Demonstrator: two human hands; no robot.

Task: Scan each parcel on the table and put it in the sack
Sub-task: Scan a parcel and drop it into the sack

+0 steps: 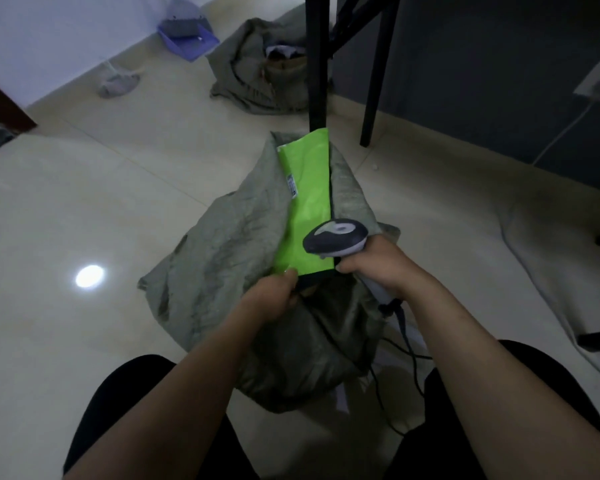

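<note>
- Dark trousers point(125, 403) fill the bottom edge, cut off by the frame, and two bare forearms reach forward over them.
- Left hand point(274, 296): its grip is clamped on the near rim of the grey sack point(222, 271). The thumb touches the near corner of the parcel point(307, 202), and the fingertips curl under, out of sight.
- Right hand point(374, 268): its grip is clamped round the handle of a scanner point(335, 237), whose dark-and-white head covers part of the parcel. Its cable point(411, 355) trails down beside the sack.
- The parcel is a flat, bright green mailer with a small label on its left edge, the print too blurred to read. It lies lengthways in the sack's open mouth, its far end at the far rim, just before a black desk leg point(317, 64).
- The sack's inside is dark, and its contents cannot be made out.
- Beyond lie a second sack point(253, 74), slumped open, and a purple dustpan point(187, 39) by the wall.
</note>
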